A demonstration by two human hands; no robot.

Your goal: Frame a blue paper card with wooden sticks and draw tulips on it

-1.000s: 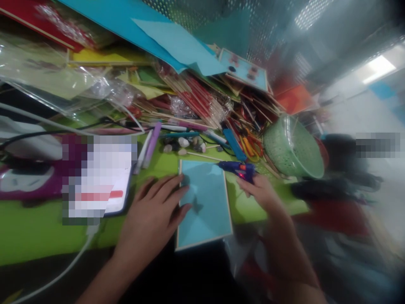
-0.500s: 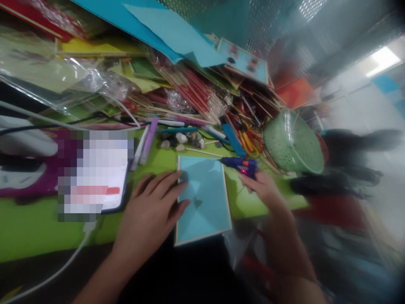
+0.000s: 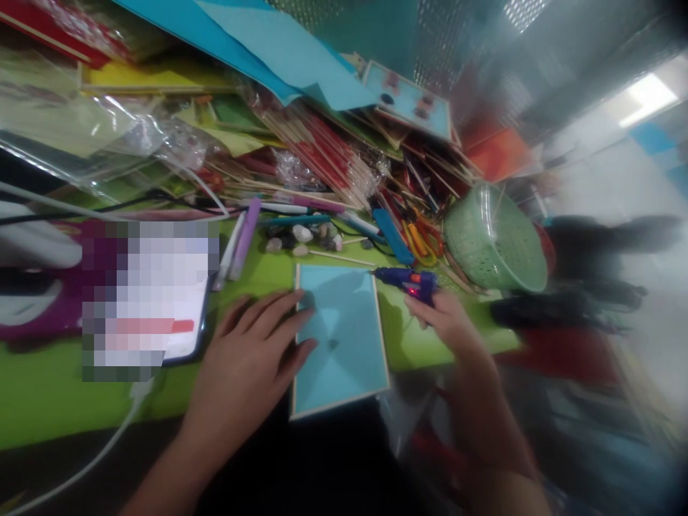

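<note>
A blue rectangular panel [image 3: 349,344] with thin pale wooden edging lies at the front edge of the green tabletop. My left hand [image 3: 252,344] rests with fingers spread along the panel's left side, its fingertips on the edge. In my right hand [image 3: 446,315] is a dark blue glue gun [image 3: 411,281], its red light lit. The gun's nozzle points left, at the panel's upper right corner; whether it touches is too small to tell. A faint dark spot shows on the panel's middle.
Behind the panel lie several pebbles [image 3: 302,233], a blue cutter [image 3: 393,236], orange-handled pliers [image 3: 422,240] and markers [image 3: 246,240]. A green basket [image 3: 494,236] stands at right. At left are a phone [image 3: 188,315] and its white cable [image 3: 115,441]. Bundled sticks [image 3: 322,158] are heaped farther back.
The view has shifted slightly, so the panel, phone and left hand sit a little farther left. Both hands keep their hold and pose; the glue gun stays near the same corner.
</note>
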